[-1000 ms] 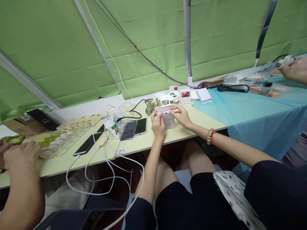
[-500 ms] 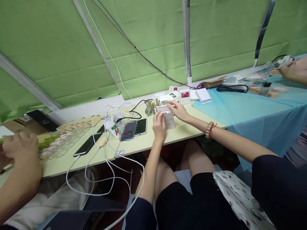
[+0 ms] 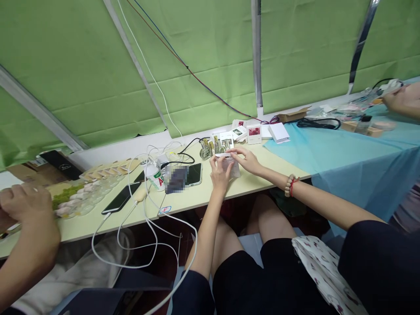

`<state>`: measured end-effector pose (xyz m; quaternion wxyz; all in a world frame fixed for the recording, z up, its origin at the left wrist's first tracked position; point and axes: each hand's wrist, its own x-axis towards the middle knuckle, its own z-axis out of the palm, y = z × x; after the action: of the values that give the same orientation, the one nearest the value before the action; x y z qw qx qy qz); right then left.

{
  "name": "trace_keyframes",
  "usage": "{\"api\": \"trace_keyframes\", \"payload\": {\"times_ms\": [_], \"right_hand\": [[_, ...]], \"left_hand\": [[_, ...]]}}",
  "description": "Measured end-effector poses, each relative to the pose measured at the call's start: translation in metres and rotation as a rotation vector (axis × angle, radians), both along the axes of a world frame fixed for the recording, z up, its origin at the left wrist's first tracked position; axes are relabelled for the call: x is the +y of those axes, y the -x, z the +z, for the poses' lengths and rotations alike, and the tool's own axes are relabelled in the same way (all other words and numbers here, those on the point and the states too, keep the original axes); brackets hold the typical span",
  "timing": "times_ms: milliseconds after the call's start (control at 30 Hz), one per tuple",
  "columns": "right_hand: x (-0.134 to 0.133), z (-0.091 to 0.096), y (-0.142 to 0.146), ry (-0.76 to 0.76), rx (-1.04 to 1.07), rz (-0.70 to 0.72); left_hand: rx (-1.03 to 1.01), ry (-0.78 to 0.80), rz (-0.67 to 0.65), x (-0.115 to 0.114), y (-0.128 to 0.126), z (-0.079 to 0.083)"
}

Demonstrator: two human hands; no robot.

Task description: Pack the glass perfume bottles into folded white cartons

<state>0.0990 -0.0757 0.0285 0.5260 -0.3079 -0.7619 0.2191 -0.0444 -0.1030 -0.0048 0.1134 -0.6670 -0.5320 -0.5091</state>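
Observation:
A small pale carton [image 3: 235,170] with fine print stands on the table's front part between my hands. My left hand [image 3: 219,175] is closed around its left side, fingertips at the top edge. From the right, my right hand [image 3: 246,161] has its fingers bent onto the white top flap [image 3: 223,155], thumb close to the carton's face. Much of the carton is covered by my fingers. Just behind it are several small glass perfume bottles [image 3: 205,151] with gold-coloured tops. White boxes with pictures, one with a pink-red print [image 3: 254,134], stand farther back.
Phones [image 3: 121,197], white cables [image 3: 157,227] and a white bottle [image 3: 153,175] lie left of my hands. A co-worker's hand [image 3: 28,203] is at far left, another person's hand [image 3: 403,100] at far right. A blue cloth [image 3: 354,153] covers the right-hand table.
My right hand has come down slightly onto the carton's top, and the raised flap now lies lower. My left fingers have shifted up toward the top edge.

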Motion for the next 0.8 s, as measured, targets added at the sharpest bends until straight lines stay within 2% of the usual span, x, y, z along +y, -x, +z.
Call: {"api": "trace_keyframes", "payload": {"times_ms": [200,467,667,800], "right_hand": [[-0.005,0.000,-0.004,-0.042,-0.083,0.042],[0.005,-0.005,-0.004,-0.047,-0.054,0.073],[0.005,-0.013,-0.003,-0.054,-0.051,0.102],[0.000,-0.016,-0.003,-0.123,-0.145,0.033]], "left_hand": [[-0.008,0.021,0.025,0.003,-0.002,-0.002],[0.019,0.105,0.068,0.001,-0.002,0.000],[-0.072,0.038,0.042,-0.002,-0.002,0.004],[-0.112,0.128,0.013,-0.003,-0.001,0.006]]}}
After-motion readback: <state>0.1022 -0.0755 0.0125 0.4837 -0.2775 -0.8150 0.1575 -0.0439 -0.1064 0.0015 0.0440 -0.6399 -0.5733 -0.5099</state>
